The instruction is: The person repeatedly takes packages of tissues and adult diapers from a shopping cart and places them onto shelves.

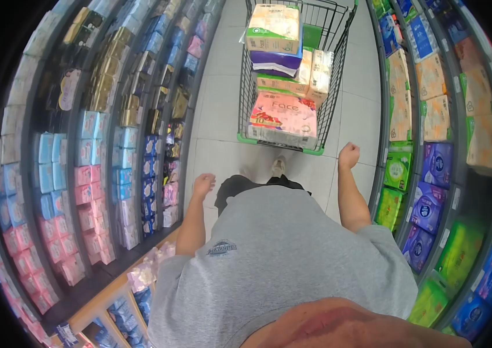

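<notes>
My left hand (pixel 203 185) hangs at my side, fingers loosely curled with nothing visible in them, nearest the left shelves. On the other side my right hand (pixel 349 155) is curled like a fist, apart from the cart and near the right shelves. Neither touches the green-and-black wire shopping cart (pixel 323 152) ahead of me. In it, a pink tissue pack (pixel 283 119) marked "Face" lies at the near end. Behind are orange-and-green tissue packs (pixel 319 75), a purple pack (pixel 276 62) and a cream-and-green tissue pack (pixel 274 29) on top.
Left shelves hold small blue packs (pixel 89 124), pink packs (pixel 88 184) and others. Tissue packs fill the right shelves, including orange packs (pixel 436 116), purple packs (pixel 428 201) and green packs (pixel 398 169). A wooden-edged display (pixel 107 298) stands at lower left. Grey floor tiles (pixel 214 119) run between.
</notes>
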Demonstrator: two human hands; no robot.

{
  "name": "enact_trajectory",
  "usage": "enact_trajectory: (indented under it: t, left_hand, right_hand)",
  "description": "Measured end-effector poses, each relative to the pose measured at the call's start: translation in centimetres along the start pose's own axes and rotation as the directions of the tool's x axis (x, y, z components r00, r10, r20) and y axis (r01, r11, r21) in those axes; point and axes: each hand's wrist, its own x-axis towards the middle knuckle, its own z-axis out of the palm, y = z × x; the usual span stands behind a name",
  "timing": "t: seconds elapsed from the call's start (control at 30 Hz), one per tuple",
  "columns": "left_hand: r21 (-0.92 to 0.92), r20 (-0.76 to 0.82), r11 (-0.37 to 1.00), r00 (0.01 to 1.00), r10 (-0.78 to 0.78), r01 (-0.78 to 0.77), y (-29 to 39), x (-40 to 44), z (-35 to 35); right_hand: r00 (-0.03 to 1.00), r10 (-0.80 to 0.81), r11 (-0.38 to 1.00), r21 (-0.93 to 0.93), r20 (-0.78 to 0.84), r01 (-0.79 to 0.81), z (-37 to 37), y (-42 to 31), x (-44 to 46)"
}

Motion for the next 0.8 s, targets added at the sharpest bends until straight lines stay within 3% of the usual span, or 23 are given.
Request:
enact_trajectory:
  t: [0.13,0.2,0.23,0.3,0.33,0.4,0.53,0.67,0.8]
  left_hand:
    - [0.036,0.099,0.996,0.992,0.072,-0.076,5.5,2.7,1.2]
    - [0.067,0.124,0.994,0.990,0.073,-0.082,8.3,4.4,1.2]
    - [0.081,0.150,0.993,0.986,0.073,-0.086,9.6,5.3,1.2]
    - [0.045,0.137,0.988,0.980,0.142,-0.149,12.4,7.6,1.5]
    - [0.048,0.155,0.985,0.976,0.155,-0.164,15.0,8.3,1.6]
    - [0.049,0.167,0.970,0.960,0.226,-0.237,20.1,10.4,1.9]
    - [0.089,0.210,0.899,0.891,0.403,-0.428,31.8,16.4,4.1]
    - [0.192,0.224,0.659,0.687,0.691,-0.727,40.7,24.9,8.3]
    - [0.213,0.162,0.598,0.632,0.758,-0.772,49.0,24.3,10.9]
  right_hand:
    - [0.990,-0.100,0.975,0.188,-0.101,0.118,1.1,-6.0,3.2]
    - [0.991,-0.133,0.930,0.349,0.031,0.114,2.1,-8.3,4.6]
    - [0.992,-0.123,0.933,0.345,0.030,0.105,2.9,-9.4,5.0]
    - [0.965,-0.169,0.890,0.451,0.201,0.062,4.4,-11.5,5.5]
    - [0.967,-0.160,0.895,0.442,0.196,0.059,4.6,-13.0,5.6]
    - [0.843,-0.081,0.902,0.399,0.531,-0.164,4.6,-17.5,5.1]
    - [0.806,-0.087,0.862,0.449,0.586,-0.234,6.5,-26.2,5.4]
    - [0.802,-0.123,0.882,0.435,0.585,-0.182,11.6,-32.4,6.8]
    - [0.810,-0.068,0.945,0.298,0.583,-0.135,17.2,-36.0,8.9]
